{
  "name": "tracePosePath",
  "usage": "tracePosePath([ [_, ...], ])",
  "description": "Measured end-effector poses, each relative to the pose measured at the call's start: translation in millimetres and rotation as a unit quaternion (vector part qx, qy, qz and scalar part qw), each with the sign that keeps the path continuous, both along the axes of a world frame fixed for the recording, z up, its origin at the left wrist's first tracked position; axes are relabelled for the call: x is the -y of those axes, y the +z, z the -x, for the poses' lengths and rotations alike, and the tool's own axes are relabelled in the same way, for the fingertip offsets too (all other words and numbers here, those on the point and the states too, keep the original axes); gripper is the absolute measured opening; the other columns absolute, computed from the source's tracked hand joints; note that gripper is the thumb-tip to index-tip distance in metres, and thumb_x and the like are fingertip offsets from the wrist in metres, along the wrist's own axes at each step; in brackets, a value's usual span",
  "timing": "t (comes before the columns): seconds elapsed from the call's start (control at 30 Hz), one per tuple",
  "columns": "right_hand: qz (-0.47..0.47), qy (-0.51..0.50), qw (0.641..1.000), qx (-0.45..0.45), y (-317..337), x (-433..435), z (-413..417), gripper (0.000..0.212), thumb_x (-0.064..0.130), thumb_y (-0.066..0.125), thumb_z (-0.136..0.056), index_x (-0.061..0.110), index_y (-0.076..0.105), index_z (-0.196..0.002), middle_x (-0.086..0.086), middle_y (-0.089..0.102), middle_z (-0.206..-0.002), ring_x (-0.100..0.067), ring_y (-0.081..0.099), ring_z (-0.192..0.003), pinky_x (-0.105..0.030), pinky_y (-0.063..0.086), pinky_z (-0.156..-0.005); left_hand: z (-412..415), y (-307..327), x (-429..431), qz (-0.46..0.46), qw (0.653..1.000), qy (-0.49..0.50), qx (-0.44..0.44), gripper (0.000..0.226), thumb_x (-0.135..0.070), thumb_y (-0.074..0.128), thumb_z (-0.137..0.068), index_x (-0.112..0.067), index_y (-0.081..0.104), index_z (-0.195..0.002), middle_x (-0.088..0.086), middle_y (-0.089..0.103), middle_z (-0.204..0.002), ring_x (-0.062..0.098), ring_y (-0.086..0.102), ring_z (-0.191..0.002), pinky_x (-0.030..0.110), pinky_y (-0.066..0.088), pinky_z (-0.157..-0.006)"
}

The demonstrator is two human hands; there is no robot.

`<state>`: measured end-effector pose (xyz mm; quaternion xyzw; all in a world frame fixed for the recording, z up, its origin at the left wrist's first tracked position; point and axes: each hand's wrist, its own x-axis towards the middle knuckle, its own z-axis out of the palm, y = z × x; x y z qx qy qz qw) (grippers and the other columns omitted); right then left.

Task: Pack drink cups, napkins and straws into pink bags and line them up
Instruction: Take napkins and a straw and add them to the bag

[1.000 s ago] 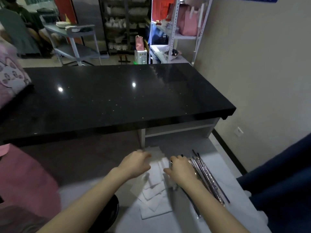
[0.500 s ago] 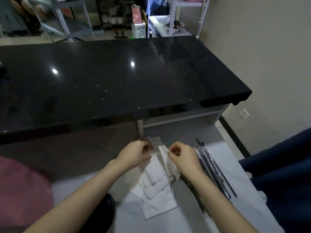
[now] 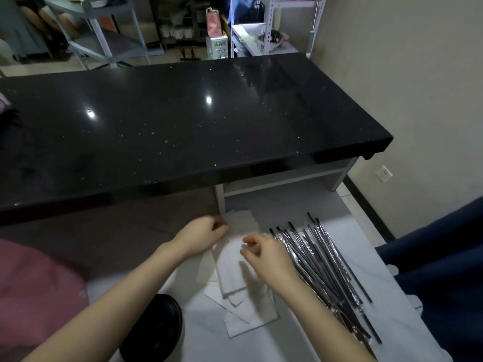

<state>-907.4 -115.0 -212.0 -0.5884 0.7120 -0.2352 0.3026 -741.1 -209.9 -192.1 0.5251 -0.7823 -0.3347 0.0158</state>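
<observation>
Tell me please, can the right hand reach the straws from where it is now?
Probably yes. The right hand is over the napkins, and the straws lie uncovered just beside it, with nothing between.

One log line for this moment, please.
left hand: at napkins, grip unclear | right hand: at napkins, grip unclear | straws: loose, right of napkins | cup: near left | bag: far left

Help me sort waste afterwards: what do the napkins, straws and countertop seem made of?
Napkins: thin matte white paper, soft creased edges. Straws: dark, probably plastic, in glossy clear wrappers that glint. Countertop: polished black stone or imitation; mirror-like light reflections, gold flecks.
</observation>
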Motion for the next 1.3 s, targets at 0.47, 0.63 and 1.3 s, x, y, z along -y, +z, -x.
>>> tracePosePath([
  [0.47, 0.004, -0.025, 0.998, -0.049, -12.7, -7.7, 2.2, 0.027, 0.039, 0.079, -0.071, 0.029, 0.063, -0.091, 0.011, 0.043, -0.097, -0.012, 0.046, -0.1, -0.022, 0.035, -0.074, -4.4, 11.6, -15.4, 0.006, 0.996, -0.06, -0.063, 0.021, -0.016, 0.08, -0.069, -0.028, 0.062, -0.071, -0.007, 0.065, -0.077, 0.003, 0.06, -0.069, 0.015, 0.045, -0.06],
  [0.63, 0.038, -0.016, 0.995, 0.095, 8.3, -14.6, 4.4, 0.036, 0.034, 0.083, -0.066, 0.038, 0.053, -0.085, 0.017, 0.06, -0.094, -0.005, 0.056, -0.09, -0.014, 0.04, -0.069, -18.1, 30.0, -25.2, -0.014, 0.982, -0.008, -0.19, 0.02, -0.013, 0.081, -0.071, -0.024, 0.065, -0.077, -0.005, 0.067, -0.075, 0.002, 0.061, -0.069, 0.022, 0.048, -0.066],
  [1.3, 0.112, 0.295, 0.928, 0.197, 198.5, -9.2, -150.3, 0.02, 0.015, 0.078, -0.078, 0.023, 0.072, -0.094, 0.005, 0.073, -0.086, -0.005, 0.067, -0.078, -0.019, 0.053, -0.066, -199.9, 162.4, -135.5, 0.177, 0.872, 0.201, -0.41, 0.023, -0.012, 0.078, -0.078, -0.025, 0.07, -0.095, 0.001, 0.073, -0.094, 0.013, 0.07, -0.087, 0.021, 0.054, -0.074],
])
